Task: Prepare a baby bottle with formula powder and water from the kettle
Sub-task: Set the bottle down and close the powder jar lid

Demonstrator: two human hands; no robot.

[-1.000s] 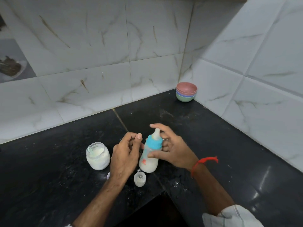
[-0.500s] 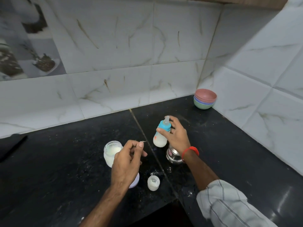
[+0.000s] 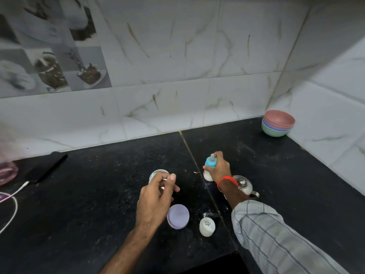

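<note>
Right hand [image 3: 218, 169]: curled round the baby bottle [image 3: 209, 168], grasping it at the blue collar and upper body; the bottle stands upright, its base on or just above the black table [image 3: 98, 194], which of the two cannot be told.
Bottle: teat and blue ring fitted, white liquid in the lower part; it sits just right of the table's seam.
Left hand [image 3: 158, 196]: fingers bent, thumb and forefinger pinching a thin, pale object too small to identify; it hovers over the open formula jar [image 3: 157, 174].
Kettle [image 3: 244, 185]: small, steel, just behind the right wrist, touching or nearly touching it.
Loose parts: lilac lid [image 3: 178, 216] and clear bottle cap [image 3: 207, 226] lie near the front edge, between the two forearms.
Stage: by appearance, filling is done; capping and closing the jar seem to remain.
Risk, kettle: a backward pull of the right wrist or sleeve could knock it and spill water.
Risk, jar: it stands open under the left hand; a low sweep could tip powder out.
Risk, cap: the right sleeve passes close by and could brush it toward the front edge.
</note>
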